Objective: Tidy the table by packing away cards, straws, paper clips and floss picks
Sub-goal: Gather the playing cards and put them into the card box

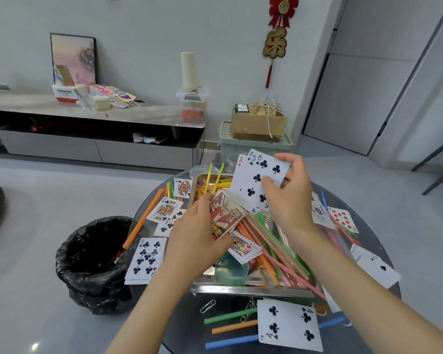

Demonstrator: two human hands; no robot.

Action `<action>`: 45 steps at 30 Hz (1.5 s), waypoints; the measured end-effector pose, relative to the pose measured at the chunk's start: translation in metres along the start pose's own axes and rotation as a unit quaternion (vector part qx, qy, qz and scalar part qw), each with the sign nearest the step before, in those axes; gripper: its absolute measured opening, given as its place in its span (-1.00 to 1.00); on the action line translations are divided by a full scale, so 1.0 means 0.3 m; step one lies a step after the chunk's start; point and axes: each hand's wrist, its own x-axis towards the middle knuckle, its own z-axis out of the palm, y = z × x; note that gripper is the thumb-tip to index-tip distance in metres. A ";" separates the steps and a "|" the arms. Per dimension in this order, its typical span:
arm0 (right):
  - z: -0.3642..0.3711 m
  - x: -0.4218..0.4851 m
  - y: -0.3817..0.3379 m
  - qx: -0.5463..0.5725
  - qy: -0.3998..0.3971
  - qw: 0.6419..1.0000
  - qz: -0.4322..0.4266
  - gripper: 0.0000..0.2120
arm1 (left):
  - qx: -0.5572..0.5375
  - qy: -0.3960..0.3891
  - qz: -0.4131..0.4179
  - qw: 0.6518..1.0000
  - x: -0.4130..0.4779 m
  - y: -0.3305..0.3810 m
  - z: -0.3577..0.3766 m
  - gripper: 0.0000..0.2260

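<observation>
My right hand [289, 192] pinched a fan of cards [260, 178] above the steel tray [253, 290]; my left hand [197, 226] gripped the card box [225, 217]. Loosely fanned, the cards risked slipping among the straws [274, 241] if my thumb eased.

White fan of cards [260, 178] in right-hand [289, 198] grip, black clubs showing, one red diamond ace behind. Red-and-gold card box [224, 217] in left-hand [195, 231] grip. Just below both grips: pink, green, orange straws [274, 247]. Yellow straws [216, 178] just above left grip. Black bin bag [92, 261] far left.
</observation>
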 end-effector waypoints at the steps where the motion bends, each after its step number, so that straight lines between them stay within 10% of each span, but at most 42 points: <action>1: 0.001 0.002 0.005 0.000 0.004 1.000 0.009 -0.60 | 0.000 0.003 0.002 1.000 -0.002 0.001 -0.002 -0.37; 20: -0.019 0.017 0.004 0.015 0.090 0.995 0.048 -0.76 | 0.000 -0.008 0.068 0.998 -0.009 0.022 0.028 -0.32; 28: -0.098 0.044 -0.002 -0.107 -0.196 0.972 0.078 -0.71 | -0.033 -0.010 0.041 0.999 -0.013 0.020 0.030 -0.28; 45: -0.115 0.010 -0.037 -0.098 -0.205 0.971 0.074 -0.90 | 0.028 0.071 0.038 0.996 0.003 0.063 0.044 -0.10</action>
